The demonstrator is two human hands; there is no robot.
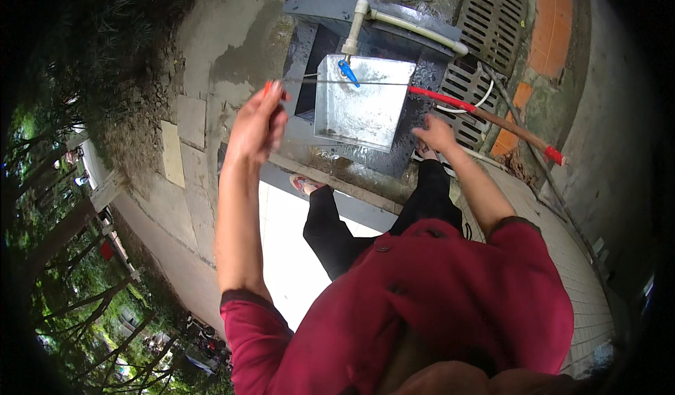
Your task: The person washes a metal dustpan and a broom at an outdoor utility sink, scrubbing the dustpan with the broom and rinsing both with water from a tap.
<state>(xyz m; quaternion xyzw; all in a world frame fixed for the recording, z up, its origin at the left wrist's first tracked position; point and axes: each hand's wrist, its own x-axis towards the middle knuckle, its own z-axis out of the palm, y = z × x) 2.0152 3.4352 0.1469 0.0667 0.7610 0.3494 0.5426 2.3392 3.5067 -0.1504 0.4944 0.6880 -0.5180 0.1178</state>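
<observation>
My left hand (263, 118) pinches a small red end (268, 87) of a thin dark rod or wire (295, 81). This line runs across a square sheet-metal dustpan (364, 105) to its handle (509, 124), which is wooden with red wrapping. Wet and shiny, the pan lies over a dark stone basin (306, 47), under a tap with a blue lever (348, 73). My right hand (440, 134) is just below the handle, apart from it, thumb and index finger spread, with nothing seen in it; its other fingers are partly hidden.
A pale pipe (416, 25) feeds the tap. Slotted drain covers (488, 20) and a long thin pole (548, 168) lie on the right. My feet stand on either side at the basin's near edge, by a raised grey ledge (364, 210). Cracked paving (191, 120) lies left.
</observation>
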